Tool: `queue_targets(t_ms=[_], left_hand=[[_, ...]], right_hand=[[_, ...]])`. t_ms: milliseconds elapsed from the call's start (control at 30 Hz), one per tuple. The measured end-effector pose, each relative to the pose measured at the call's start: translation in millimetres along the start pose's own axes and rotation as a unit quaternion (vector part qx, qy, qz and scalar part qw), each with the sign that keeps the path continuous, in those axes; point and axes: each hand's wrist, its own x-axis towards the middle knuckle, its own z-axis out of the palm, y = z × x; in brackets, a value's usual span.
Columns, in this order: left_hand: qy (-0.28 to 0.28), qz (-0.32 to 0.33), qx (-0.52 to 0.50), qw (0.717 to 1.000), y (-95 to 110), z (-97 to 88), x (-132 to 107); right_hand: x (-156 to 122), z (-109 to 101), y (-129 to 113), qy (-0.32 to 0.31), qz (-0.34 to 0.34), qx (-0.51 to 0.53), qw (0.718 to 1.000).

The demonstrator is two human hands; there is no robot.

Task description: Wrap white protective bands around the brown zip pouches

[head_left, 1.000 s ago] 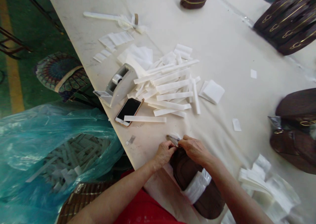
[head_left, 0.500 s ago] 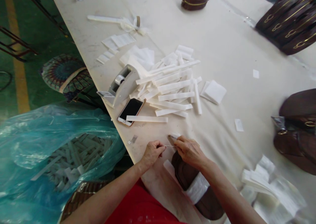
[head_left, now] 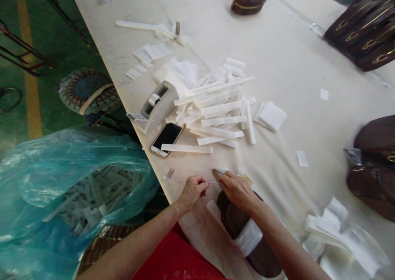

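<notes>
My left hand (head_left: 195,189) is closed in a pinch, and a thin pale thread (head_left: 213,183) stretches from it across to my right hand (head_left: 236,191). The fingers of my right hand are also closed, on the thread's other end. A slim object with a dark tip (head_left: 215,171) pokes out beyond the right fingers; its kind cannot be made out. Beneath my right hand and forearm lies a dark brown leather bag (head_left: 230,216), with a white wrap (head_left: 249,238) around its middle. A pale strip (head_left: 212,212) sticks out at the bag's left side.
White strips (head_left: 222,121) are heaped ahead, beside a tape dispenser (head_left: 163,105) and a phone (head_left: 166,139). White squares (head_left: 271,116) lie to their right. More brown bags (head_left: 373,164) stand at the right. At left, a teal plastic bag (head_left: 27,181) holds strips; a stool (head_left: 86,90) stands behind it.
The whole view has shifted slightly, so the table's things appear a little further right. Both hands keep their pinch on the thread, almost unmoved.
</notes>
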Motion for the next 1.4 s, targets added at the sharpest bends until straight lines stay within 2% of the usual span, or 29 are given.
queue_targets(t_ms=[233, 533, 633, 833, 967, 1133, 1400], left_hand=[[0.003, -0.004, -0.017, 1.0, 5, 2.7, 0], [-0.001, 0.011, -0.004, 1.0, 1, 1.7, 3], [0.001, 0.042, 0.014, 0.999, -3, 1.8, 5], [-0.013, 0.141, 0.072, 0.987, -4, 9.2, 7], [-0.024, 0.172, 0.095, 0.98, -4, 17.6, 7], [-0.028, 0.174, 0.107, 0.978, -3, 21.0, 8], [-0.035, 0.139, 0.104, 0.984, -5, 19.7, 8]], right_hand=[[-1, 5, 3, 0.012, -0.04, 0.023, 0.999], [-1, 8, 5, 0.028, -0.038, 0.05, 0.998], [-3, 7, 6, 0.036, -0.035, 0.091, 0.995], [-4, 7, 7, 0.043, -0.019, 0.135, 0.99], [-5, 7, 7, 0.04, -0.013, 0.149, 0.988], [-6, 5, 7, 0.032, 0.003, 0.159, 0.987], [-6, 6, 7, 0.038, 0.012, 0.185, 0.982]])
